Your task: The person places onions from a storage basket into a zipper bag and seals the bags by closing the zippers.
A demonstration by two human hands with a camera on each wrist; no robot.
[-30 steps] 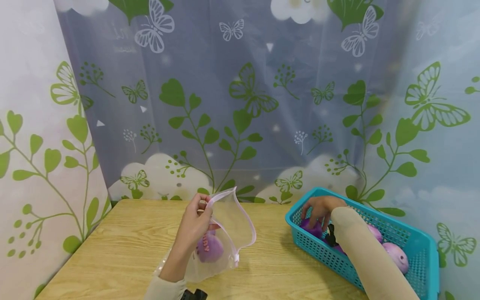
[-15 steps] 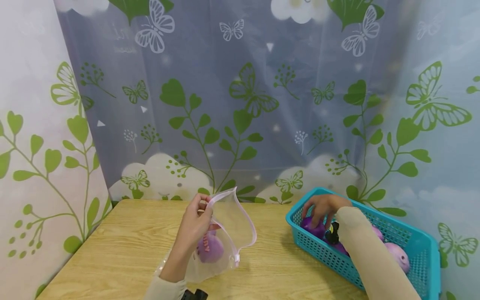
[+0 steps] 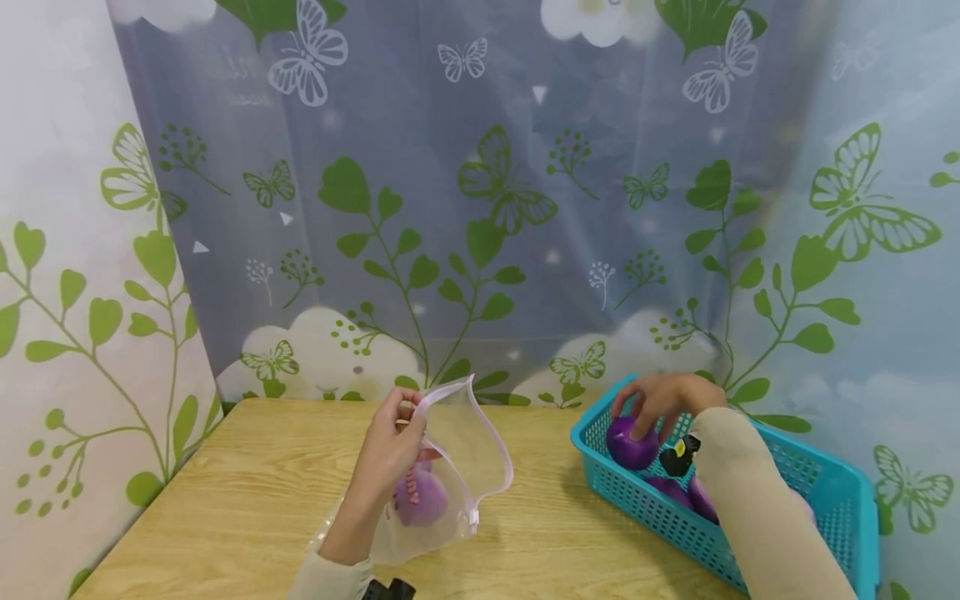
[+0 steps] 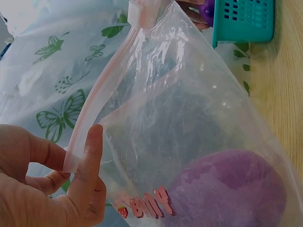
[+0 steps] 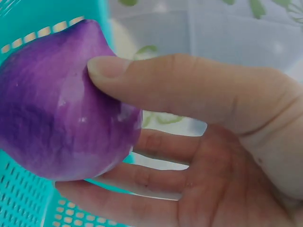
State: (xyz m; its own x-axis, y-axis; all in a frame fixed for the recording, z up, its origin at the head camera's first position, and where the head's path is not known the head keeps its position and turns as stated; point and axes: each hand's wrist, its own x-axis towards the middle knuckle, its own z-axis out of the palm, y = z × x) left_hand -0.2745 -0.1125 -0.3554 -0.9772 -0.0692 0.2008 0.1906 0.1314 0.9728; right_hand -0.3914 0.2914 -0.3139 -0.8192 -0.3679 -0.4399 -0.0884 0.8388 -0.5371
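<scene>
My left hand (image 3: 390, 446) pinches the pink-edged mouth of a clear zip bag (image 3: 468, 442), which stands partly open above the table. Inside the bag lies a round purple onion (image 4: 232, 189), seen through the plastic beside red printed letters. Over the left end of a turquoise basket, my right hand (image 3: 663, 404) grips a glossy dark purple onion (image 5: 66, 104). In the right wrist view the thumb (image 5: 113, 71) lies across its side, with the fingers beneath. The bag's white slider (image 4: 136, 14) shows at the top of the left wrist view.
The perforated turquoise basket (image 3: 622, 487) stands at the right of the wooden table (image 3: 255, 483). More purple onions (image 3: 667, 492) lie in it, partly hidden by the right forearm. A patterned curtain (image 3: 420, 208) rises behind the table and along both sides.
My right hand has lifted slightly in the basket, raising the dark purple onion it grips. The right forearm has shifted a little upward. My left hand and the bag have stayed still.
</scene>
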